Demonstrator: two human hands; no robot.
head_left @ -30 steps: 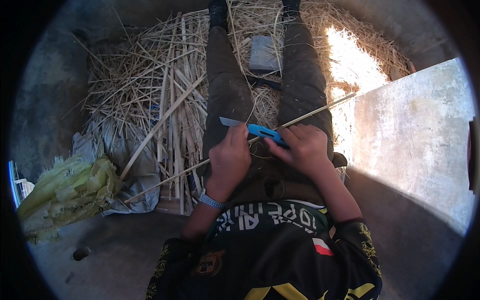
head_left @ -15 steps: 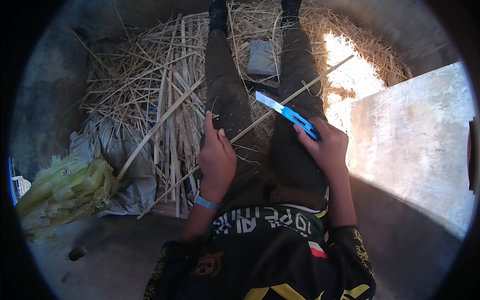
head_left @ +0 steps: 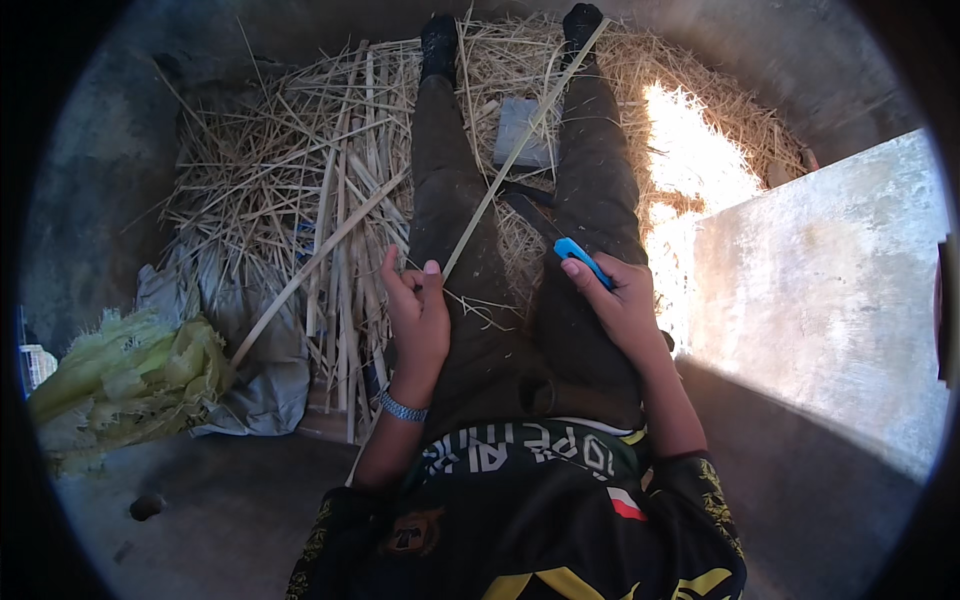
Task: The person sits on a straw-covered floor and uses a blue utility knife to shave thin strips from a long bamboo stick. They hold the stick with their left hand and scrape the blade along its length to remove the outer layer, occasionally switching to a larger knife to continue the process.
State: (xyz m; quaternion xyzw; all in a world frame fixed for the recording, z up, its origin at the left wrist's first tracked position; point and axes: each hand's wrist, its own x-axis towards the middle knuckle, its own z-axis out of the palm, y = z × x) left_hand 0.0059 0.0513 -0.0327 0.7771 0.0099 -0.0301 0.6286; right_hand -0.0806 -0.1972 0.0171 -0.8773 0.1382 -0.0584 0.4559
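My left hand [head_left: 418,315], with a metal-banded watch on the wrist, pinches a long thin bamboo strip [head_left: 518,148] between thumb and fingers. The strip slants up and away over my legs, its far end by my right foot. My right hand [head_left: 622,300] is closed round a blue utility knife [head_left: 583,258]. Its blade looks dark and points forward and left, apart from the strip. Loose thin fibres [head_left: 487,312] lie on my trousers beside the left hand.
Split bamboo strips and shavings [head_left: 290,150] heap up left of my legs. Between my legs lie a grey block [head_left: 520,130] and a dark object [head_left: 528,193]. A torn yellowish sack [head_left: 140,365] sits at left. A low concrete wall [head_left: 820,290] stands at right.
The bamboo strip has swung from lying crosswise to pointing away from me. My right hand and the knife have come nearer and left, and the blade has left the strip.
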